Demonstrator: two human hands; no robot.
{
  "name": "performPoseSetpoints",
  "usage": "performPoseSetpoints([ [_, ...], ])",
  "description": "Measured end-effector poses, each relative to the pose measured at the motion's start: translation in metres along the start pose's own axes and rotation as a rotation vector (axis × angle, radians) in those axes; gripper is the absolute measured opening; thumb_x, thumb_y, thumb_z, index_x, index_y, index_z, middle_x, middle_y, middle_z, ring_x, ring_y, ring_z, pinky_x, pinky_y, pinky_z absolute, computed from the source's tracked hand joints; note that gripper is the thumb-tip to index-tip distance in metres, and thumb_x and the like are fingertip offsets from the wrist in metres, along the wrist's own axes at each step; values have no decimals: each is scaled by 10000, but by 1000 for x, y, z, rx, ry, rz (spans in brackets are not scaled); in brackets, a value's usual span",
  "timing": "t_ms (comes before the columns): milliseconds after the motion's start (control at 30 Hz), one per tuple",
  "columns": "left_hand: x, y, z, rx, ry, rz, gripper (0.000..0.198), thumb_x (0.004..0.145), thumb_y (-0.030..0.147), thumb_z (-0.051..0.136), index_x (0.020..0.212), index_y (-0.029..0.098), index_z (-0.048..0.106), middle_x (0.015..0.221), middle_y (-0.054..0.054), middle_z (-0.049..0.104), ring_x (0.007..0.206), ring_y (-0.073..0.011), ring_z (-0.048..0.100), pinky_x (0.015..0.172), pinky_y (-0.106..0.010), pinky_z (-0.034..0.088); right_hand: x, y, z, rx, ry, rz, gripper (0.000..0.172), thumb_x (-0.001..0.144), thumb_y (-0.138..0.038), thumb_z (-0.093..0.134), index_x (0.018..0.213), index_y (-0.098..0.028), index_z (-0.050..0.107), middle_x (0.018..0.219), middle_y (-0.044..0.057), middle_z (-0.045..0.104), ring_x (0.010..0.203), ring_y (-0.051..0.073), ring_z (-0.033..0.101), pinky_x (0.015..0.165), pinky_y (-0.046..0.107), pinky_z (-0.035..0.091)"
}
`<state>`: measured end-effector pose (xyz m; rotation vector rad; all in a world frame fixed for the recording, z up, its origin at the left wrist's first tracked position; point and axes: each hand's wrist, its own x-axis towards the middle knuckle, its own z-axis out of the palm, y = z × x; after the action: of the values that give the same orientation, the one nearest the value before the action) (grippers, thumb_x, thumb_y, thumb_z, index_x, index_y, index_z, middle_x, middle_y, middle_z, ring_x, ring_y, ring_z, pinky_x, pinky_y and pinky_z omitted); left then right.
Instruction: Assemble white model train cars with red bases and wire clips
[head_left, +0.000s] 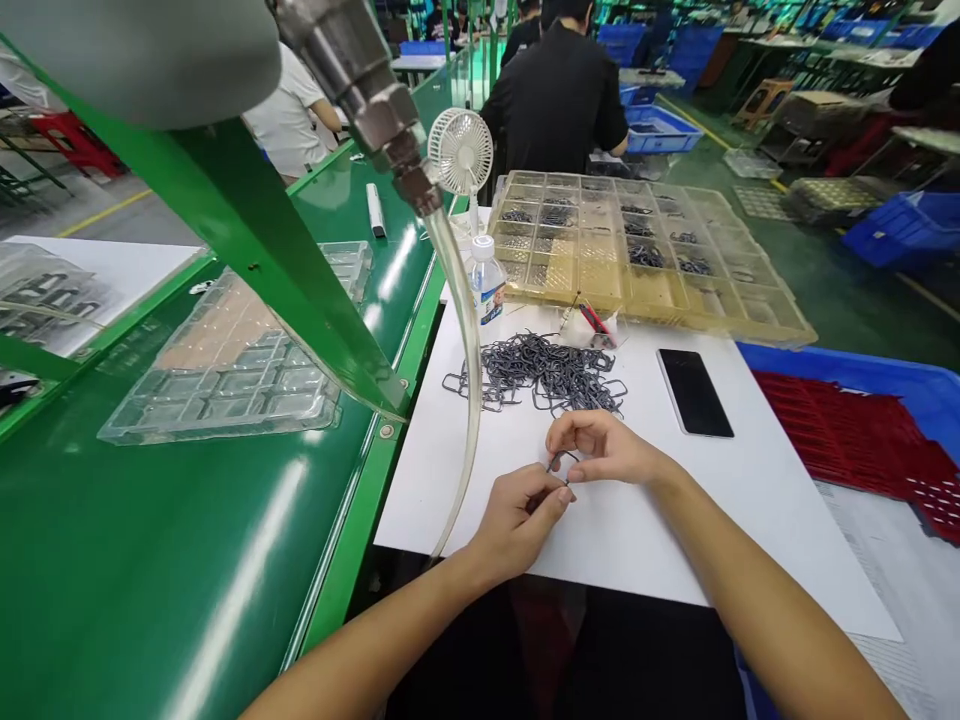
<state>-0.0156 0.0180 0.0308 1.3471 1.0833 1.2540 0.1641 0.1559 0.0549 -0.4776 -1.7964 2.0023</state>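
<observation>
Worker's station, seen from beside the bench. The left hand (pixel 525 515) and right hand (pixel 600 447) meet over the near part of the white table (pixel 450 450). Each has its thumb and forefinger pinched together on one end of a single dark wire clip (pixel 559 462), which is held just above the tabletop between them. Gripping both ends probably steadies so thin a piece.

The pile of clips (pixel 551 372) lies just beyond the hands, apparently within easy reach. Behind it sits a yellowish compartment tray (pixel 720 322), with some cells holding dark parts. A phone (pixel 694 392) lies face down to the right, apart from the pile. A water bottle (pixel 487 285) and a small fan (pixel 460 152) stand at the far left corner. A clear hose (pixel 469 370) hangs along the table's left edge, next to the green conveyor (pixel 187 560), which carries a clear blister tray (pixel 232 370). A person in black (pixel 559 95) works farther off.
</observation>
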Motion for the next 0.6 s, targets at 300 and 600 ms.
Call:
performPoseSetpoints([
  [300, -2, 4, 2, -118, -82, -135, 301, 1020, 376, 682, 1188, 132, 736, 739, 30, 537, 634, -126, 442, 613, -279, 343, 0, 4, -8, 48, 88, -49, 436, 722, -376, 1048, 971, -161, 763, 925, 53, 794, 828, 164, 745, 802, 313, 619],
  [600, -2, 3, 2, -85, -124, -138, 227, 1010, 318, 671, 1137, 137, 721, 740, 30, 543, 640, -125, 459, 623, -278, 351, 0, 5, -6, 34, 88, -69, 411, 696, -330, 1059, 956, -156, 792, 940, 68, 824, 803, 155, 754, 811, 318, 640],
])
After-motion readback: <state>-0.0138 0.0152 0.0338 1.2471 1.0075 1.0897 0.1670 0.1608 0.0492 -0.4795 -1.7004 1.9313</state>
